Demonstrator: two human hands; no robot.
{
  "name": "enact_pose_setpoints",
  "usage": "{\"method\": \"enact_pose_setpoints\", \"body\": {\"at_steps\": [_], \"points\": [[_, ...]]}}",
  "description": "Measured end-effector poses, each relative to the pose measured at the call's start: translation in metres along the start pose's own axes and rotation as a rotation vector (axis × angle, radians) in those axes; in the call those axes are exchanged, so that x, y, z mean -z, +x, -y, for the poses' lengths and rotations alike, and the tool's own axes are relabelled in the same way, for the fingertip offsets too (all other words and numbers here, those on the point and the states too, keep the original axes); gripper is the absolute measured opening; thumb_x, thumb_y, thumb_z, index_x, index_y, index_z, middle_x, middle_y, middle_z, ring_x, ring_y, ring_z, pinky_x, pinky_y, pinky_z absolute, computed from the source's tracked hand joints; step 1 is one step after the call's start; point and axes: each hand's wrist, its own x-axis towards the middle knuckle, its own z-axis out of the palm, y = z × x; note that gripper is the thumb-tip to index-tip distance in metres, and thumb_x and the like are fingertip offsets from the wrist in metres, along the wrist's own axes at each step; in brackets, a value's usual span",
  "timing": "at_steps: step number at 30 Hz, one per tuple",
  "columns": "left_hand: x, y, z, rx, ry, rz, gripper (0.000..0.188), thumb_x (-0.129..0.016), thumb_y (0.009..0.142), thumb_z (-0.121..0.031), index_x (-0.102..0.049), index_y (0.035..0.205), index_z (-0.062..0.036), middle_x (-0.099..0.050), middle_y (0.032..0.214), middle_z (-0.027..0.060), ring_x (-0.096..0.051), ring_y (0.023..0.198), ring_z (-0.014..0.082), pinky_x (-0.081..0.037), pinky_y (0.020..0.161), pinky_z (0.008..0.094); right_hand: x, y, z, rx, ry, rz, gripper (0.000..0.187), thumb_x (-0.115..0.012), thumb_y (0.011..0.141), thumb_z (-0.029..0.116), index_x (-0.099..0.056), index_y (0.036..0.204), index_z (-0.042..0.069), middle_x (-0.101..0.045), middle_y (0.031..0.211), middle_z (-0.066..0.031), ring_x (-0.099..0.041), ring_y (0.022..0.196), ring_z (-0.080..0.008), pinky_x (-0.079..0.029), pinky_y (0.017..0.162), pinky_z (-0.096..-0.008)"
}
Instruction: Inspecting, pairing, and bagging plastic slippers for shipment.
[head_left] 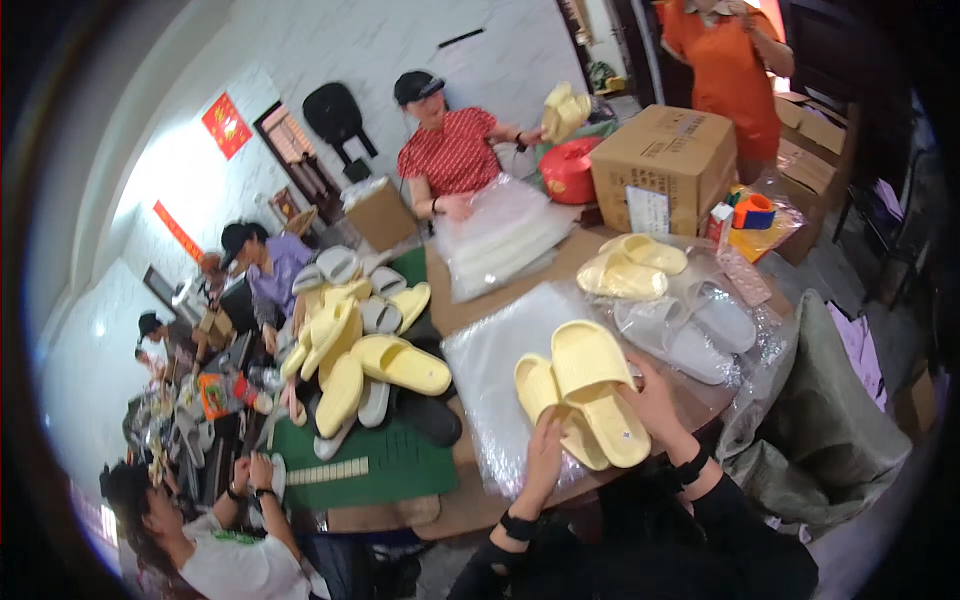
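A pair of yellow slide slippers (595, 375) is held up between my hands, above a stack of clear plastic bags (490, 370). My left hand (543, 455) grips the lower edge of the left slipper, fingers partly hidden beneath it. On the other side, my right hand (655, 405) is closed on the edge of the right slipper. Just beyond my right hand lie bagged grey slippers (680, 335) and a bagged yellow pair (632, 268). Left of the bag stack is a heap of loose yellow, grey and black slippers (345, 360).
A cardboard box (665, 165) and a red round container (570, 170) stand at the far side. A green mat (350, 450) with a row of pale labels lies left. A large grey sack (820, 420) sags at right. Several people work around the table, one in red (450, 150) opposite.
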Motion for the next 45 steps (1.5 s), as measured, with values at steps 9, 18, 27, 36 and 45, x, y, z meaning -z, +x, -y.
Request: {"method": "enact_pose_setpoints", "body": {"at_steps": [9,18,27,36,45], "points": [[0.054,-0.038,0.042,-0.208,0.945,-0.105,0.04,-0.059,0.078,-0.012,-0.05,0.115,0.0029,-0.053,0.109,0.026,-0.051,0.103,0.0413,-0.04,0.091,0.0448,-0.004,0.028,-0.018,0.019,-0.247,-0.026,0.057,-0.064,0.078,0.011,-0.04,0.128,0.004,-0.045,0.126,-0.0183,-0.048,0.11,-0.0286,-0.04,0.093,-0.0349],[0.062,-0.058,0.04,-0.323,1.303,0.139,0.039,-0.059,0.081,-0.025,-0.055,0.119,-0.0179,-0.041,0.124,0.0366,-0.042,0.116,0.0476,-0.035,0.094,0.0552,-0.048,0.018,-0.012,0.372,-0.728,0.108,0.039,-0.066,0.074,0.029,-0.061,0.109,0.012,-0.033,0.133,-0.0314,-0.033,0.123,-0.0474,-0.029,0.103,-0.0482],[0.057,-0.058,0.051,-0.346,1.372,0.169,0.043,-0.055,0.085,-0.031,-0.051,0.128,-0.032,-0.035,0.129,0.0384,-0.035,0.121,0.0506,-0.03,0.098,0.0578,-0.096,0.064,-0.029,0.226,-1.124,0.592,0.041,-0.058,0.075,0.044,-0.067,0.107,0.02,-0.022,0.144,-0.027,-0.019,0.13,-0.0518,-0.023,0.105,-0.0551],[0.056,-0.064,0.056,-0.333,1.371,0.22,0.045,-0.056,0.084,-0.029,-0.05,0.129,-0.0271,-0.032,0.143,0.0153,-0.029,0.121,0.057,-0.024,0.097,0.0662,-0.092,0.038,-0.028,0.359,-1.023,0.323,0.039,-0.059,0.077,0.037,-0.064,0.108,0.015,-0.04,0.127,-0.0253,-0.043,0.112,-0.0444,-0.041,0.086,-0.0525],[0.052,-0.05,0.047,-0.432,1.435,0.197,0.043,-0.057,0.083,-0.029,-0.053,0.126,-0.025,-0.041,0.136,0.0155,-0.036,0.116,0.0546,-0.03,0.091,0.0651,-0.084,0.082,-0.052,0.28,-1.073,0.392,0.048,-0.057,0.078,0.039,-0.059,0.115,0.008,-0.032,0.135,-0.0304,-0.038,0.12,-0.0453,-0.031,0.096,-0.0591]]}}
